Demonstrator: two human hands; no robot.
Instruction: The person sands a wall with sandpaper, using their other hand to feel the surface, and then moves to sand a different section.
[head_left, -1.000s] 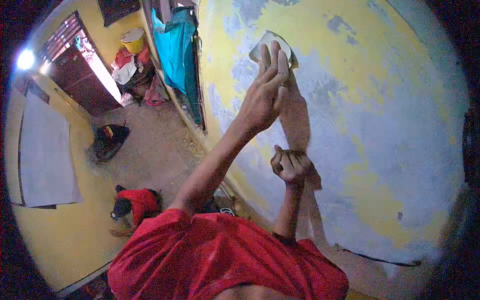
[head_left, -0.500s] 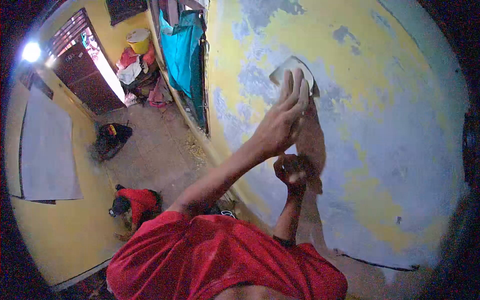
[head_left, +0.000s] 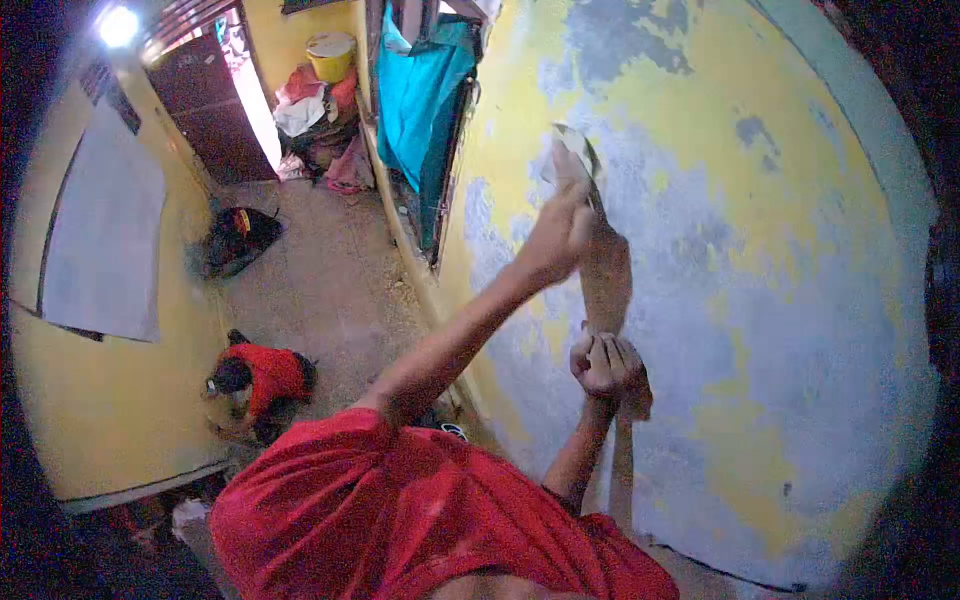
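Note:
My left hand [head_left: 562,235] reaches up along the wall, its fingers closed on a pale sheet of sandpaper [head_left: 580,152]. The sheet lies against the wall's surface, with one edge curling away and a dark shadow beside it. Lower down, my right hand [head_left: 608,365] is curled into a fist close to the wall; its palm side is hidden. Both hands work around the wall [head_left: 690,300], whose yellow paint is broken up by large grey-white patches.
Left of the wall, a turquoise cloth [head_left: 425,100] hangs in a window opening. A person in red [head_left: 275,385] crouches low by the opposite wall. A dark bag [head_left: 242,240] lies on the floor, and a yellow bucket [head_left: 330,62] tops a cloth pile [head_left: 320,125].
The view has shifted. My left hand and the sandpaper have turned more edge-on. My right hand, earlier just below the left, is now lower and farther from it.

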